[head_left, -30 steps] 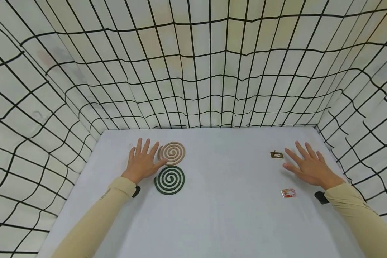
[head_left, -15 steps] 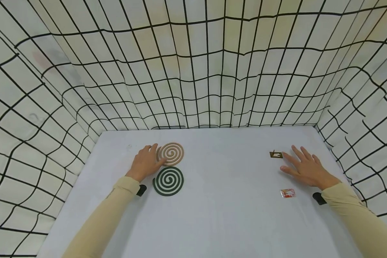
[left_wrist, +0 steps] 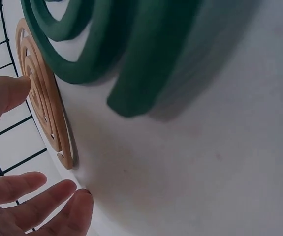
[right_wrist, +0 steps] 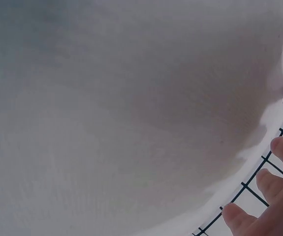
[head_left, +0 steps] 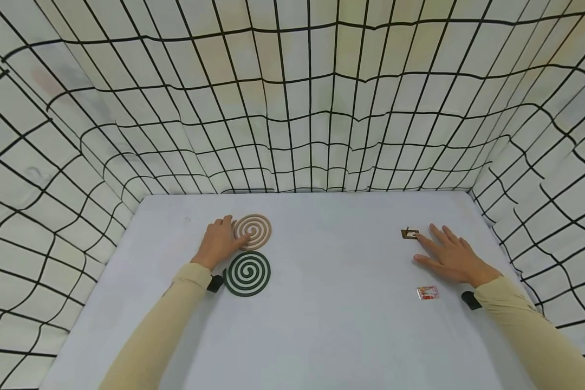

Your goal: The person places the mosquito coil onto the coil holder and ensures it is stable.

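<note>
Tan coil: lay flat, a spiral (head_left: 254, 231) of several rings, at the far left part of the white tabletop (head_left: 322, 292).
Left hand: at the tan coil's left edge (head_left: 219, 242), thumb tip over the rings, the other fingers loosely bent and apart beside the rim; it had no grip on anything.
Green coil: another spiral (head_left: 247, 273), just beside the tan coil on the side nearer the person; whether the 2 rims touched could not be told.
Brass-coloured piece: a small cut-out plate (head_left: 406, 234), well to the right of the tan coil and about level with it.
Right hand: farther right from the tan coil than the plate (head_left: 449, 259), fingers spread, palm down, index fingertip at the plate's edge; it gripped nothing.
Red-and-white packet: to the right of the tan coil and nearer the person (head_left: 427, 292).
Sleeves: 2, beige (head_left: 156, 330), both nearer the person than the tan coil.
Net: black mesh (head_left: 310, 86) over pale walls, behind the tan coil and off to both sides.
</note>
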Demonstrator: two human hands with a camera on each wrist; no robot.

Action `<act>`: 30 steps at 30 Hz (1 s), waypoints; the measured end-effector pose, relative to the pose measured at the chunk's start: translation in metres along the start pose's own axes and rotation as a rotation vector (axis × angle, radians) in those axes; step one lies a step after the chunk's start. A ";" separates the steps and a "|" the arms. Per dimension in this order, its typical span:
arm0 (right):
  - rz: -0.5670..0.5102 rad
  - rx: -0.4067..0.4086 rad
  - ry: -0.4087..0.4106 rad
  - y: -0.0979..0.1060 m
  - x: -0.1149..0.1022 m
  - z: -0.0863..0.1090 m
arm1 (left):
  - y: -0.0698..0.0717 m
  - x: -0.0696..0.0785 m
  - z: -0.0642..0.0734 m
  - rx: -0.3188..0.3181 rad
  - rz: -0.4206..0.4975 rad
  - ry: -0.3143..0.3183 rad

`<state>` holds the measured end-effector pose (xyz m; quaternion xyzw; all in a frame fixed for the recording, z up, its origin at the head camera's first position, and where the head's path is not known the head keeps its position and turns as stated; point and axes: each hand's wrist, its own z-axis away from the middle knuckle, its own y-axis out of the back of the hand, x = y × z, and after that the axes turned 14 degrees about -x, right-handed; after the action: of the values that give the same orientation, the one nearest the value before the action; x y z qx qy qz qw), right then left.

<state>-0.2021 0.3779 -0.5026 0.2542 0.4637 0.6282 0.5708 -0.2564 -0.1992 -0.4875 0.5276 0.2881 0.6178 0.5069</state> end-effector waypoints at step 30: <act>0.002 0.033 0.005 -0.006 -0.001 -0.002 | 0.006 -0.002 -0.020 -0.021 0.397 0.092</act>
<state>-0.2005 0.3756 -0.5079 0.2626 0.4751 0.6216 0.5648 -0.2771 -0.1994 -0.4883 0.5400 0.1949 0.7321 0.3667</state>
